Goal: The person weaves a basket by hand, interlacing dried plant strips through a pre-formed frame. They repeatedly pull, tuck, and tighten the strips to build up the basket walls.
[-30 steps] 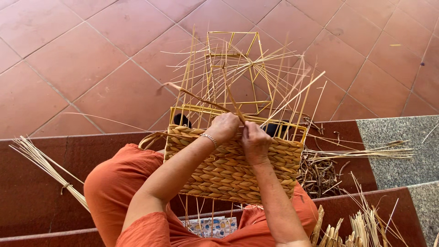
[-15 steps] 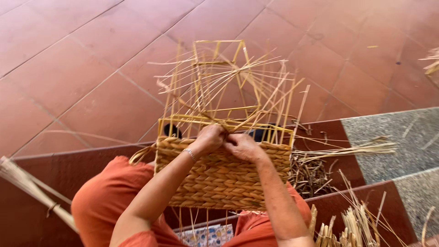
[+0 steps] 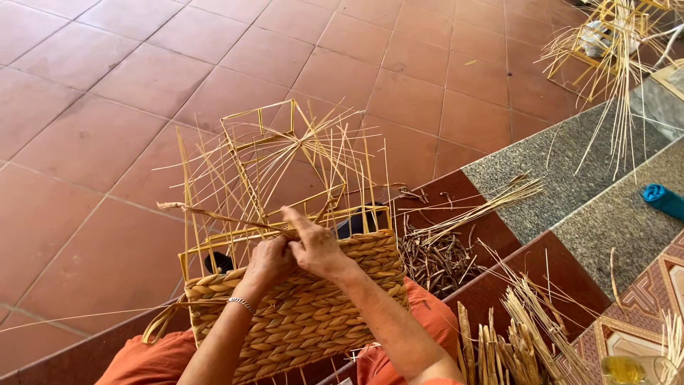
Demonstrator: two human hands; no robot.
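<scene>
Both hands at the half-woven basket rim on my lap: left hand pinching the fibre strand, right hand pressing it down. Best kept taut, tucked snug against the yellow frame.

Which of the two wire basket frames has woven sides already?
The near basket frame in the person's lap, under both hands: braided straw covers its lower walls. The far frame at the top right corner carries only loose upright straws.

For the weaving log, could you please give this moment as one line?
left hand: grips strand | right hand: pinches strand | basket: half woven, on lap | loose reeds: on step
</scene>
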